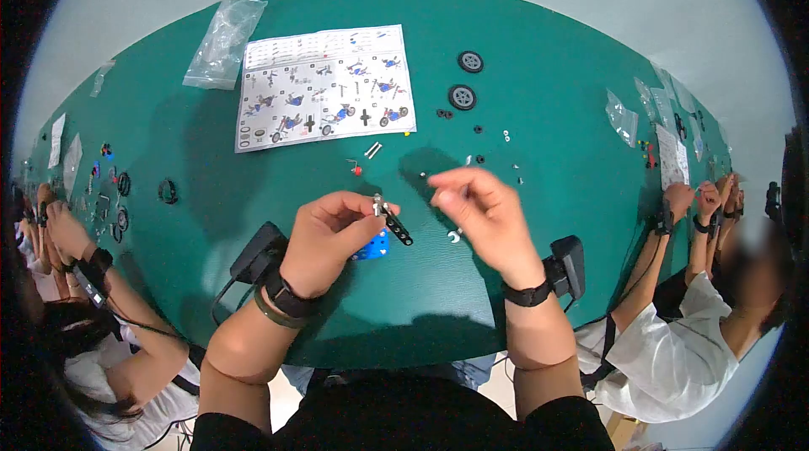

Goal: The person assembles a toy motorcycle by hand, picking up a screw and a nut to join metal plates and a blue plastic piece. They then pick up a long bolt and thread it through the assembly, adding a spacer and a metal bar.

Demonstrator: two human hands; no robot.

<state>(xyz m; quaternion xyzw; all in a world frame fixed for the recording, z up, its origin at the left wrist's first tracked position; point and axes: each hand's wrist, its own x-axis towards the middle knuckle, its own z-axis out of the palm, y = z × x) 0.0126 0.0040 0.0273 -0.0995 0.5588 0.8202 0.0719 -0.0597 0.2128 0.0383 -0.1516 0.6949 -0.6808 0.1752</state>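
Observation:
My left hand (327, 236) pinches a black perforated strip (399, 228) between thumb and fingers. A silvery metal fastener (378, 205) stands at the strip's upper end. Under that hand, partly covered, lies a blue perforated plate (373, 246). To the right, my right hand (484, 219) is apart from the strip, with thumb and forefinger curled close together; whatever is between them, if anything, is too small to make out. Just off its forefinger is a tiny dark and light piece (424, 174). A small wrench (456, 236) lies partly beneath the right hand.
A printed instruction sheet (324, 88) lies ahead, beside a clear plastic bag (225, 42). Two wheels (463, 97) (470, 61) are at the back. Metal bolts (373, 150), a red piece (357, 170) and several small parts lie nearby. Other people work at both sides.

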